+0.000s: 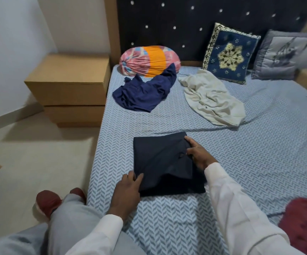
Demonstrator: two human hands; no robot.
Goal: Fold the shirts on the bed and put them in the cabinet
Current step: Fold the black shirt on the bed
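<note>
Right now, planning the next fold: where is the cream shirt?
Head view: the cream shirt lies crumpled on the bed, right of the navy shirt, by the blue cushion.

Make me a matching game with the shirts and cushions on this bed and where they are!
Things: 1 black shirt; 2 navy shirt; 3 cream shirt; 4 grey cushion.
Places: A touching the striped bolster; B far right, propped up; C folded, nearest; D crumpled by the blue cushion.
Pairs: 1-C, 2-A, 3-D, 4-B.

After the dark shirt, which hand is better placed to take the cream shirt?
Probably the right hand: it grips the dark shirt's right edge, nearer the cream shirt; the left hand is farther.
</note>
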